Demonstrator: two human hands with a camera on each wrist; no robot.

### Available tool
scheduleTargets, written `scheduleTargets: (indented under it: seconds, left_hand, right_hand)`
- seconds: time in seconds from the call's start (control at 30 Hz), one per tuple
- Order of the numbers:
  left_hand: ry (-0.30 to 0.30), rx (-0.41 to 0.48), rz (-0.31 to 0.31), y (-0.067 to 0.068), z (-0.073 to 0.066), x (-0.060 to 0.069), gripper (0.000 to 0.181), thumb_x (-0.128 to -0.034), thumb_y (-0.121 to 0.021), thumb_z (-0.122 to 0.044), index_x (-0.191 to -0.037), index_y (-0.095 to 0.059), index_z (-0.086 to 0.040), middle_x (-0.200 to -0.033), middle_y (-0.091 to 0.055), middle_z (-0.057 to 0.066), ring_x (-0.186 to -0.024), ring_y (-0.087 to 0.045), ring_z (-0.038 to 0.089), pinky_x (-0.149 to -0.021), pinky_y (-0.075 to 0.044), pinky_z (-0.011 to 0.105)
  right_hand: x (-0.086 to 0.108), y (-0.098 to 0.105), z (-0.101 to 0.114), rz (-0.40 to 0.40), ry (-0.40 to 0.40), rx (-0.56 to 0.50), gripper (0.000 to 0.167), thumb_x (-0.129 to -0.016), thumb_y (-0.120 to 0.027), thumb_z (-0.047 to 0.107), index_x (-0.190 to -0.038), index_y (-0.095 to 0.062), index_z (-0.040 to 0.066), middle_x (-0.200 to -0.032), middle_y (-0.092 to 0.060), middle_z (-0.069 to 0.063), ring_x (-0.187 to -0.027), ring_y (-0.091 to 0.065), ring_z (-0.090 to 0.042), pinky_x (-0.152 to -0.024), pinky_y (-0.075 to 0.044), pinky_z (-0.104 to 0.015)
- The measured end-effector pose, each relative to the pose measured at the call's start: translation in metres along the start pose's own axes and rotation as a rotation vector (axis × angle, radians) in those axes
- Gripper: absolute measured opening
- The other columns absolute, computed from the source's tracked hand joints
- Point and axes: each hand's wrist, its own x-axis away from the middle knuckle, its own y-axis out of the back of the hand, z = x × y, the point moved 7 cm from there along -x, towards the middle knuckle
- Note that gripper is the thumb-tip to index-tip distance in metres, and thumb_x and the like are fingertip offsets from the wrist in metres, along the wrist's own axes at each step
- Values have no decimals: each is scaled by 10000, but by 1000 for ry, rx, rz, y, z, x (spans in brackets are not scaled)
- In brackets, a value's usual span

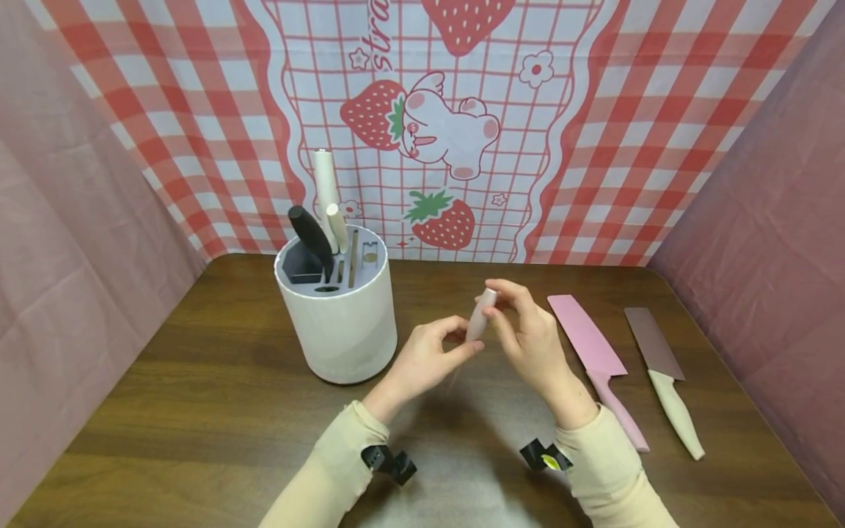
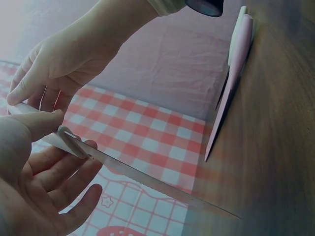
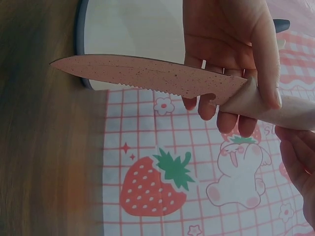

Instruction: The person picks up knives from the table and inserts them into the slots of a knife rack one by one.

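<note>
Both hands hold one knife (image 3: 147, 74), which points blade down above the table in the head view. Its pinkish speckled blade is partly serrated; its handle (image 1: 482, 314) is pale. My left hand (image 1: 428, 353) pinches the handle near the blade between thumb and fingers. Higher up, the fingertips of my right hand (image 1: 528, 339) grip the handle's other end. The right wrist view shows the blade in full, pointing left, free of the table. Right of the hands lie a pink cleaver (image 1: 587, 336) and a cream-handled knife (image 1: 677, 412).
A white round knife block (image 1: 346, 334) stands left of the hands. Its slotted grey top carries a black handle (image 1: 310, 233), a tall white handle (image 1: 325, 183) and a short cream handle (image 1: 337, 227). A strawberry-print cloth (image 1: 429, 139) hangs behind the brown table (image 1: 198, 411).
</note>
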Motion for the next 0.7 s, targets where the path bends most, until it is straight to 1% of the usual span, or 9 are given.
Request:
scheduleTargets:
  seconds: [0.1, 0.23, 0.33, 0.7]
  left_hand:
    - [3, -3, -4, 1, 0, 1, 181, -849, -632, -285, -966, -651, -147, -902, -681, -25, -824, -626, 83, -730, -521, 341]
    - [2, -17, -11, 3, 1, 2, 174, -848, -635, -276, -968, -654, -151, -899, -681, -33, -819, -625, 73, -707, -511, 268]
    - [1, -25, -14, 3, 1, 2, 175, -846, -636, -275, -968, -654, -151, -899, -681, -33, -818, -625, 68, -695, -494, 214]
    - [10, -45, -24, 6, 1, 3, 170, -838, -646, -280, -958, -656, -160, -890, -684, -36, -820, -630, 64, -712, -497, 218]
  right_hand:
    - [0, -1, 0, -4, -6, 3, 394, -926, -477, 304, -1141, -518, -24, -892, -669, -99, -755, -633, -190, -632, -499, -327]
    - [0, -2, 0, -3, -9, -2, 396, -926, -478, 306, -1139, -519, -25, -901, -667, -97, -759, -632, -191, -643, -500, -312]
    - [1, -2, 0, -4, -8, -7, 399, -925, -480, 308, -1141, -520, -25, -914, -669, -95, -760, -627, -186, -651, -500, -323]
    - [0, 0, 3, -12, 2, -39, 395, -919, -503, 298, -1136, -530, -30, -948, -664, -97, -757, -605, -171, -681, -480, -270]
